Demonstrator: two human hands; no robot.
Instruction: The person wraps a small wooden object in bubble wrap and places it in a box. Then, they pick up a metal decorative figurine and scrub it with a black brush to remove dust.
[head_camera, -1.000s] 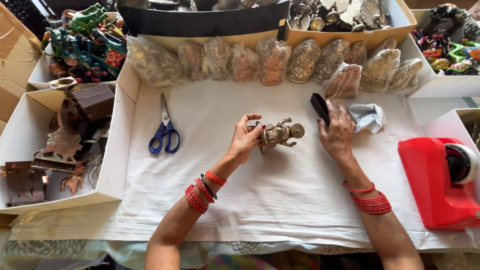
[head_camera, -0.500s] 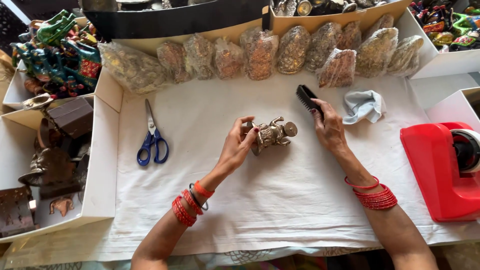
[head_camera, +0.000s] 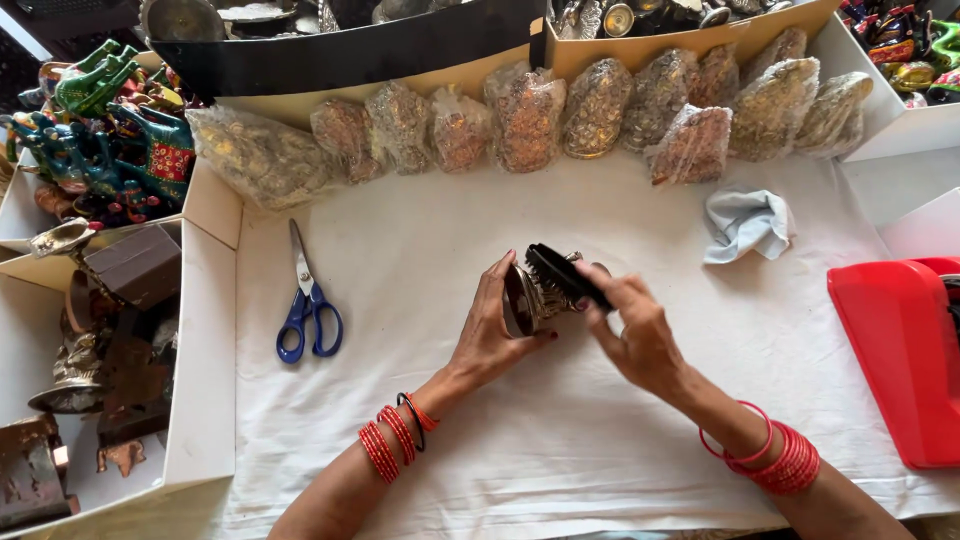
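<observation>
My left hand (head_camera: 490, 335) grips a small brass figurine (head_camera: 530, 298) by its base, tipped on its side above the white cloth (head_camera: 560, 450). My right hand (head_camera: 640, 335) holds a black brush (head_camera: 565, 275) whose head rests on top of the figurine. Red bangles circle both wrists. Much of the figurine is hidden between the hands and under the brush.
Blue-handled scissors (head_camera: 308, 300) lie to the left. A crumpled pale-blue rag (head_camera: 748, 225) sits at the right, a red tape dispenser (head_camera: 900, 360) at the far right edge. Several wrapped figurines (head_camera: 530, 120) line the back. Boxes of metal and painted figures (head_camera: 100, 150) stand at the left.
My right hand picked the black brush up off the cloth and brought it onto the figurine. My left hand lifted and tilted the figurine. The camera moved closer.
</observation>
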